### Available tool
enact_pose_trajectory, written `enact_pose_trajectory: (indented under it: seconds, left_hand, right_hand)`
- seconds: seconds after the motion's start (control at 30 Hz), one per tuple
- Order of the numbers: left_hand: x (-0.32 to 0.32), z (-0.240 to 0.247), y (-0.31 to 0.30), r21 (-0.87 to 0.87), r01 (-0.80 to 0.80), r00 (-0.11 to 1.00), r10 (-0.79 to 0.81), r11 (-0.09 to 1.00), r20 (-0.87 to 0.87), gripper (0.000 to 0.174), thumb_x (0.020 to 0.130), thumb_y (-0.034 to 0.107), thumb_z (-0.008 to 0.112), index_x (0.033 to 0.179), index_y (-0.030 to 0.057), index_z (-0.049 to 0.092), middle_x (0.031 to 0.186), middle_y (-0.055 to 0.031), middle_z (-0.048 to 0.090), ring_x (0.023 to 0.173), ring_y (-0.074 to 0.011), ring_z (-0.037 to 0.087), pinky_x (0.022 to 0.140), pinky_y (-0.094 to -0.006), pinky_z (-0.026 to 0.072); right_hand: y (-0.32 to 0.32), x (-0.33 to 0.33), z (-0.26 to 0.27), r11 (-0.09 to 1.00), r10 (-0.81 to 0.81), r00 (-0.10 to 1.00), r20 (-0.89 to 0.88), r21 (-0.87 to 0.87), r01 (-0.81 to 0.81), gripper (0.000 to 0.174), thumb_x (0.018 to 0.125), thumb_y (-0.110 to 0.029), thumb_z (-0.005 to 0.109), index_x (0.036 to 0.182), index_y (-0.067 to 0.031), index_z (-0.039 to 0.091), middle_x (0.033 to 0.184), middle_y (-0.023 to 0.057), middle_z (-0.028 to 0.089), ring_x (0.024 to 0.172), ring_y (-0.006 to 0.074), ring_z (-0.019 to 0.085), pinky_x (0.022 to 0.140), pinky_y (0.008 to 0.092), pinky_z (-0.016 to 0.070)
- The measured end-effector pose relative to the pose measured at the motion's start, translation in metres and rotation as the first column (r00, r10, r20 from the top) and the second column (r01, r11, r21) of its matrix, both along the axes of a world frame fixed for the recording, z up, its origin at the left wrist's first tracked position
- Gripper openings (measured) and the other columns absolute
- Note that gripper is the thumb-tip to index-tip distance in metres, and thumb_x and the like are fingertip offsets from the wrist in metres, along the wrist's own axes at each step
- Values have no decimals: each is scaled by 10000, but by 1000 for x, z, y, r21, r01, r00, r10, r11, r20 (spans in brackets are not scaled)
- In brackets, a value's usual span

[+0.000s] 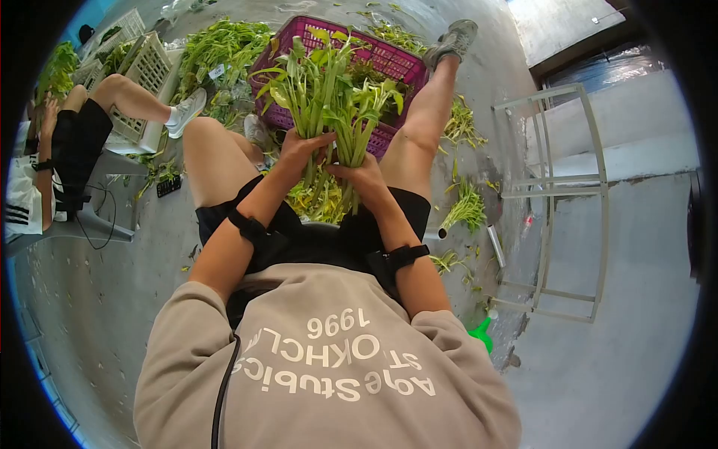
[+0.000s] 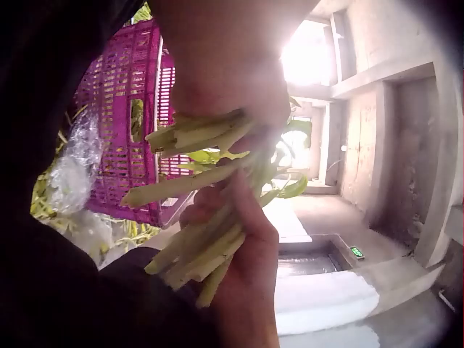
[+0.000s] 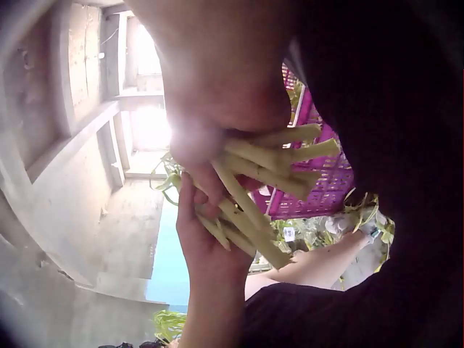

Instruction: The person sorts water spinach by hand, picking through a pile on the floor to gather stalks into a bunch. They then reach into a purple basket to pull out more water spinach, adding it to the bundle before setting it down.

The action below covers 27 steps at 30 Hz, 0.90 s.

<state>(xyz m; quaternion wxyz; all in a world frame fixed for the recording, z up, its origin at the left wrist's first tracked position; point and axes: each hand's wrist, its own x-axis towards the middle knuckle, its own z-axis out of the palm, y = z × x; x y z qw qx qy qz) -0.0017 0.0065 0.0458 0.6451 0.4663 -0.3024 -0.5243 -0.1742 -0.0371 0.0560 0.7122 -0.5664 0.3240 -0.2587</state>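
Between the knees, the left hand (image 1: 303, 150) grips a bunch of leafy green stems (image 1: 303, 93). Close beside it, the right hand (image 1: 364, 179) grips another bunch (image 1: 361, 123), and the two bunches touch. In the left wrist view, cut stem ends (image 2: 196, 250) stick out below the right hand (image 2: 250, 283), with more stems under the left hand (image 2: 232, 94). The right wrist view shows pale stem ends (image 3: 279, 163) fanning out from the right hand (image 3: 217, 123), against the left hand (image 3: 214, 254). Leaves spread upward over a purple crate (image 1: 280, 45).
Piles of greens (image 1: 224, 49) lie left of the crate, near white crates (image 1: 153, 67). Another person's leg (image 1: 134, 97) is at the left. Loose stems (image 1: 467, 206) and a metal tube (image 1: 496, 247) lie on the right floor, beside a metal frame (image 1: 550, 187).
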Motion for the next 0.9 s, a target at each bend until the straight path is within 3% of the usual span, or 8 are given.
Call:
enact_pose_trajectory:
  seconds: [0.23,0.3,0.43,0.47,0.57,0.8,0.87,0.9]
  left_hand:
    - [-5,-8,-2,-2,-48,999,48,999,19,180,876,162,763,973,40,673,699,-6,592,543,-103,523,496,-268,391]
    - [-4,-9,-3,-2,-78,997,78,997,-18,183,860,129,780,957,21,669,695,-9,600,535,-109,546,476,-275,395]
    - [0,-9,4,105,-26,996,16,994,93,168,856,141,783,921,34,670,682,-11,599,529,-121,552,478,-284,394]
    - [0,-12,4,118,-16,992,0,993,129,195,856,157,780,951,26,671,713,-17,614,569,-108,556,486,-263,399]
    - [-3,-15,3,113,67,992,-78,991,96,206,855,155,776,970,22,668,780,-28,632,575,-103,556,487,-265,403]
    - [-9,-18,3,168,59,995,-71,984,65,217,839,133,775,976,3,668,757,-40,630,567,-117,573,476,-272,432]
    - [-12,-18,2,164,-119,993,118,979,11,204,842,120,769,965,-1,661,755,-53,639,569,-129,586,481,-278,451]
    - [-9,-22,0,160,-117,993,116,980,13,204,842,120,769,965,-1,661,755,-53,639,569,-129,586,481,-278,451]
  right_hand:
    - [-1,5,-12,994,26,996,88,106,-35,251,829,-43,765,1056,-19,660,880,36,663,731,137,630,659,279,516]
    - [-5,3,-19,988,-59,985,162,149,35,232,849,-54,749,1061,-24,660,857,48,659,712,151,636,640,283,526]
    - [-19,-10,-20,911,-235,954,186,385,149,210,889,-113,734,1060,-17,658,822,55,651,681,152,638,621,281,539]
    - [-21,-13,-14,898,-255,945,204,412,154,182,894,-65,722,1048,-11,642,861,69,665,669,164,636,589,305,545]
    - [-20,-13,-23,901,-320,901,292,387,195,189,899,-74,721,1058,1,653,878,69,663,692,162,638,597,301,544]
    - [-30,-17,-30,868,-405,850,337,435,241,186,916,-76,705,1070,-11,624,916,75,664,702,163,628,614,300,545]
    - [-30,-17,-28,868,-438,815,379,414,274,162,948,-123,677,1067,-15,655,902,53,645,717,157,625,651,297,552]
    - [-31,-18,-30,869,-439,813,382,412,275,162,948,-123,677,1067,-15,655,902,53,645,717,157,625,651,297,552]
